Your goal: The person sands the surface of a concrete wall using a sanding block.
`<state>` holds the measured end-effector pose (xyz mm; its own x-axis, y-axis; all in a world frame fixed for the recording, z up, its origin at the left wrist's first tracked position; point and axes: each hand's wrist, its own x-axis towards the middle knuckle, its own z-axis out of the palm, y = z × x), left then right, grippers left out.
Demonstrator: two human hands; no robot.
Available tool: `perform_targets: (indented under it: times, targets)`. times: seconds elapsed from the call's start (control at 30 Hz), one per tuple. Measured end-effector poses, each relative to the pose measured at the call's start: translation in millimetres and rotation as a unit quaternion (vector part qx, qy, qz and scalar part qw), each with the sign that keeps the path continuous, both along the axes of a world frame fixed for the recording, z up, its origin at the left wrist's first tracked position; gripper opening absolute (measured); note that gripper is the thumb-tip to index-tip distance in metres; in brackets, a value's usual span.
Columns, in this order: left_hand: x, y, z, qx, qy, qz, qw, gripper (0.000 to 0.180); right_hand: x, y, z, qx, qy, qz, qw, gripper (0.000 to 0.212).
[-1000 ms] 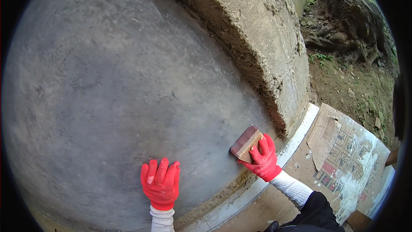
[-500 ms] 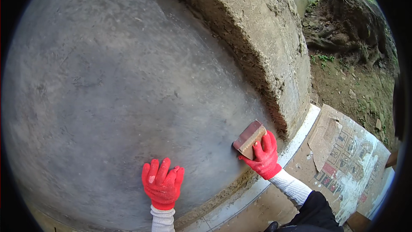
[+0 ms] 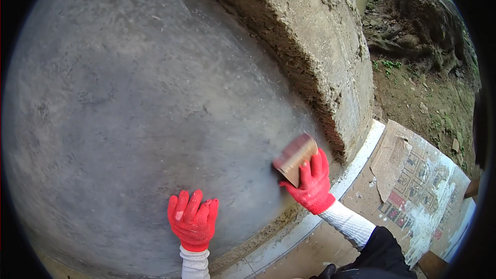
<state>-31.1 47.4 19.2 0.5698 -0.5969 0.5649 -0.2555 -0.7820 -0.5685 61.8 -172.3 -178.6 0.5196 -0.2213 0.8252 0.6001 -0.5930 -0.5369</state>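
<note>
My right hand (image 3: 311,186), in a red glove, grips a sanding block (image 3: 296,158). The block is tan on the side near my fingers and dark red along its far edge, which is blurred. It is against the smooth grey cement surface (image 3: 139,103), close to the foot of a rough concrete ledge. My left hand (image 3: 193,222), also red-gloved, rests on the same surface to the left. Its fingers are stretched out, pointing away from me, and nothing is in them.
The thick, rough concrete ledge (image 3: 315,36) rises along the right of the cement. A white tiled edge (image 3: 281,244) curves round the near side. Beyond it lies a paint-spattered cardboard sheet (image 3: 413,186) with a torn flap. Bare soil and a tree stump (image 3: 421,18) are at far right.
My right hand has slid the sanding block a little away and to the left across the cement. My left hand has barely shifted.
</note>
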Motion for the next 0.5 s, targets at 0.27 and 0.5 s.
perform_targets:
  times: [0.27, 0.5]
  targets:
    - [5.3, -10.0, 5.5, -0.001, 0.022, -0.023, 0.999, 0.020, 12.9, -11.0, 81.2, -0.004, -0.050, 0.010, 0.999, 0.080]
    - [-5.5, -0.5, 0.7, -0.016, 0.012, -0.005, 1.000, 0.023, 10.1, -0.4, 69.9, 0.019, -0.100, 0.031, 0.994, 0.080]
